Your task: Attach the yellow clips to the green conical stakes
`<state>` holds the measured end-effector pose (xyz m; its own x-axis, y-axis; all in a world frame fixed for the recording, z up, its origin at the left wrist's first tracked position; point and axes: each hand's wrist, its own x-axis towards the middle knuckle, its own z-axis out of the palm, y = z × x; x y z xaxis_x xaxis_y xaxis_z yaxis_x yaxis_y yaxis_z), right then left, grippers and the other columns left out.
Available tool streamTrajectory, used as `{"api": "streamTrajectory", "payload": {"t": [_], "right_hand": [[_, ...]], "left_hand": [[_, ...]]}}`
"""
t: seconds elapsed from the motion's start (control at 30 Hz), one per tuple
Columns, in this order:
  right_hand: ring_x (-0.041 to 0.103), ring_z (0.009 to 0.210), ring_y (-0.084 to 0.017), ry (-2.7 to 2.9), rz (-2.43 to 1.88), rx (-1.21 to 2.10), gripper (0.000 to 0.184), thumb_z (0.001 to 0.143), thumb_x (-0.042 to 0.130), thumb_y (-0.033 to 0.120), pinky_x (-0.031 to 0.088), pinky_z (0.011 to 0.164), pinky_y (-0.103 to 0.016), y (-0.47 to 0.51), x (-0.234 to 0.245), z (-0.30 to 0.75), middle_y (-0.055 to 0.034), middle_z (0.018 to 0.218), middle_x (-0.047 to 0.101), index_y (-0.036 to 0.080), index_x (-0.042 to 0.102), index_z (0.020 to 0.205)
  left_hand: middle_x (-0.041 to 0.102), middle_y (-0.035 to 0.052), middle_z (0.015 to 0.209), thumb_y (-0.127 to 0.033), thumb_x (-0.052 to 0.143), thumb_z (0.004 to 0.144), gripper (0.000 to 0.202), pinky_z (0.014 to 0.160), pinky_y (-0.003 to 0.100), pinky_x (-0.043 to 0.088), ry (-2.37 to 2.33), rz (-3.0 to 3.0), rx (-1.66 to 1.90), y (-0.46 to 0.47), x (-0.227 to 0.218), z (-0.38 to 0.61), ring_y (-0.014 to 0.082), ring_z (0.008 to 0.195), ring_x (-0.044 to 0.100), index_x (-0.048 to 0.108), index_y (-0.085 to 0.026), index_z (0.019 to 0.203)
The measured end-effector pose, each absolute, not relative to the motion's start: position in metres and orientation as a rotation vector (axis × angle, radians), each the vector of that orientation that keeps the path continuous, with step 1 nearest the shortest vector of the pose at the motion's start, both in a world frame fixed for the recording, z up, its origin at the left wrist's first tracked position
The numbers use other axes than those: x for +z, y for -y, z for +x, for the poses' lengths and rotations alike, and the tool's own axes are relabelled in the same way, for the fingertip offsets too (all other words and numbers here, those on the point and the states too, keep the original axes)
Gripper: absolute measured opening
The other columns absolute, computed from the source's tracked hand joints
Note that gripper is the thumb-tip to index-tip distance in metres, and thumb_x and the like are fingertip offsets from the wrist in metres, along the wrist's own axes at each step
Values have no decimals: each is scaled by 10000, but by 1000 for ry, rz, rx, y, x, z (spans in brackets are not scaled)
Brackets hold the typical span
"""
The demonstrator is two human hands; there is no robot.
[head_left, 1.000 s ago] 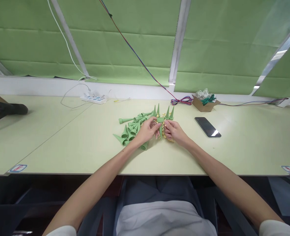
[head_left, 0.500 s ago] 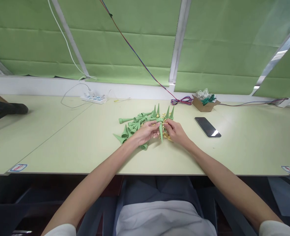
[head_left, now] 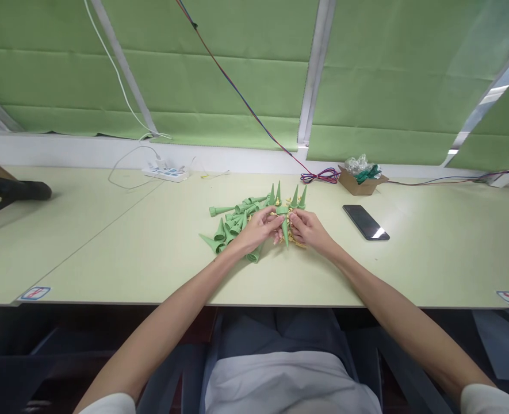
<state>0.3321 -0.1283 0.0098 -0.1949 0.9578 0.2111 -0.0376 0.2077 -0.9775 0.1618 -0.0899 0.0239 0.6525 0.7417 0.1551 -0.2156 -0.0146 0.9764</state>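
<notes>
My left hand (head_left: pixel 264 227) is closed on a green plastic cone-shaped spike (head_left: pixel 285 231), its collar up and its point toward me. Close on the right, my right hand (head_left: pixel 306 226) has its fingers pinched beside the spike; what sits between them is too small to make out. A pile of similar green spikes (head_left: pixel 222 211) lies to the left and partly under my left hand. Small yellow parts (head_left: pixel 298 244) are scattered beneath my right hand. Behind the hands, several green spikes (head_left: pixel 302 197) stand point up on the table.
A black phone (head_left: pixel 366 222) lies to the right on the pale table (head_left: pixel 431 247). Further back are a small cardboard box (head_left: pixel 360 185) with plastic wrap, a coiled cable (head_left: pixel 325 176) and a white power strip (head_left: pixel 165 172). A black object (head_left: pixel 25 190) is at the far left.
The left fingers have shifted over the spike, covering more of its upper part, and its collar has turned slightly. My right hand stays pinched beside it.
</notes>
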Motion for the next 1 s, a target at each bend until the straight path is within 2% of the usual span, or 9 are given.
{"api": "streamTrajectory", "payload": {"t": [0.23,0.4,0.53,0.8,0.9,1.0], "right_hand": [[179,419,-44,1375,-904,1304,502,805,664,647,160,372,-199,130,14,333,113,552,261,231,388,756],[173,412,-47,1400,-917,1253,517,794,658,667,144,360,-212,127,10,333,110,546,258,235,379,742],[195,413,-55,1428,-931,1209,514,804,646,664,152,371,-230,127,10,332,100,552,255,239,367,727],[288,457,-95,1612,-1050,851,437,910,522,602,243,436,-265,122,2,337,64,554,301,228,414,710],[321,491,-110,1654,-1106,707,442,926,488,593,260,467,-270,120,2,337,49,546,339,220,434,696],[348,524,-119,1692,-1148,617,463,932,470,595,274,499,-273,121,5,336,35,552,372,210,445,675]], "left_hand": [[585,-31,644,-441,740,796,415,480,242,469,-492,1537,851,91,25,162,125,524,579,492,-182,1005],[578,-32,598,-481,774,751,468,455,237,454,-505,1453,840,89,22,164,125,507,563,490,-172,958],[564,-31,595,-402,838,699,472,445,222,432,-544,1347,818,89,24,164,108,507,547,508,-152,925],[546,-16,588,-333,813,753,335,413,190,365,-524,1156,736,87,24,165,60,453,480,559,-120,805],[555,-9,586,-296,787,785,285,399,182,345,-556,1114,738,85,23,165,50,422,450,579,-112,848],[596,3,617,-252,754,811,275,386,186,334,-624,1077,797,86,25,165,72,426,479,576,-134,985]]}}
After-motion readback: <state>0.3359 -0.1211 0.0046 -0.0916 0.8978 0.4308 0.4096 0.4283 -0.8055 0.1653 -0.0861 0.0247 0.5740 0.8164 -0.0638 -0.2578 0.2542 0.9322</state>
